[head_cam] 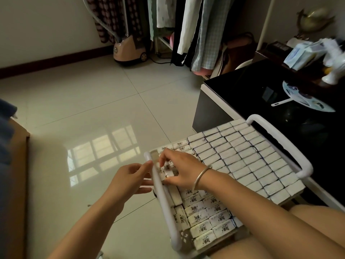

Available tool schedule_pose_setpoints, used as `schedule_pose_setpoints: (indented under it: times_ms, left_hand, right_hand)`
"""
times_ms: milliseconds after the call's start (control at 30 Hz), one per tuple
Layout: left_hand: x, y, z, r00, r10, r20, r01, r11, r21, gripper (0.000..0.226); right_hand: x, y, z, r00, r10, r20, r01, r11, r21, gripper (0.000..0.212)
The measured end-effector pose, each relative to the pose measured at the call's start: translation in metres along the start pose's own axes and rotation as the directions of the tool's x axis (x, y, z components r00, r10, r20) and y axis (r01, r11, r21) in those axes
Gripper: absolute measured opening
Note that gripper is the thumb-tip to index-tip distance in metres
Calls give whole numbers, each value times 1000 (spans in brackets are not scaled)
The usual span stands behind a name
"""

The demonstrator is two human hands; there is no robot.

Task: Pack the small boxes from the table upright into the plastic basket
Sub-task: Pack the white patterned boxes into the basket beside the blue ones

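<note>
A white plastic basket [280,135] rests on my lap against the black table [242,86]. Its right part is packed with several rows of small white boxes [242,156] standing upright. Its left part holds printed boxes [207,217] lying flat. My right hand [179,169], with a silver bangle on the wrist, reaches into the basket's far left corner and pinches a small box [169,173] there. My left hand [128,176] is outside the basket, its fingers straight against the left rim [162,195].
On the black table lie a round blue-and-white fan [306,98] and a stack of packets [306,55]. Clothes hang on a rack [186,25] beyond the tiled floor, beside a garment steamer [130,49]. A cardboard box [18,165] stands at the left.
</note>
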State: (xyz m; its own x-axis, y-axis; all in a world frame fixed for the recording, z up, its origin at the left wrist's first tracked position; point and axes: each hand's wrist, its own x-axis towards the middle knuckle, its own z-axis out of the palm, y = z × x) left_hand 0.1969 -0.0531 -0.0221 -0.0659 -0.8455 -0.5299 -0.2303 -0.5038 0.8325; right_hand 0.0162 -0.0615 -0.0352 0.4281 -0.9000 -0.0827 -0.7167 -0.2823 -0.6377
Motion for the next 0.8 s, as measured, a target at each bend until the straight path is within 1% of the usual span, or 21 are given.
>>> schedule_pose_setpoints:
  times_ms: [100,200,300,367,433,533,633,700,733,767,800]
  left_hand:
    - [1,0,-1,998,40,-49,-37,997,63,33]
    - [0,-1,2,999,37,-29,-34,994,107,37]
    - [0,-4,4,999,33,-36,-29,994,101,37]
    - [0,-5,3,999,27,-39,-23,995,97,37]
    - [-1,-6,2,1000,18,-23,-15,995,99,39]
    - [-4,-8,2,999,24,-30,-22,998,62,38]
    - [-10,-7,4,993,86,-77,-82,995,49,36]
    - [-17,-8,7,990,119,-72,-111,988,108,39]
    - [-21,-8,8,989,139,-57,-127,977,173,41]
    - [-24,-8,9,985,169,-36,-152,945,290,41]
    - [-24,-6,9,979,206,-2,-183,874,450,39]
  right_hand:
    - [1,0,10,999,40,23,-39,998,-41,39]
    - [-3,8,10,996,83,24,-82,997,-3,42]
    - [-6,16,12,993,121,18,-122,984,129,29]
    - [-2,18,14,988,144,-59,-134,980,148,20]
    - [0,17,18,982,139,-125,-129,988,89,16]
    - [1,15,28,981,92,-173,-105,992,-68,18]
    - [0,14,31,974,96,-206,-122,986,-116,17]
    - [0,14,28,975,121,-186,-143,984,-111,17]
    - [-2,14,26,976,126,-176,-145,984,-104,18]
    - [-3,15,25,977,125,-173,-142,986,-91,20]
    - [-6,17,23,975,119,-186,-136,987,-81,21]
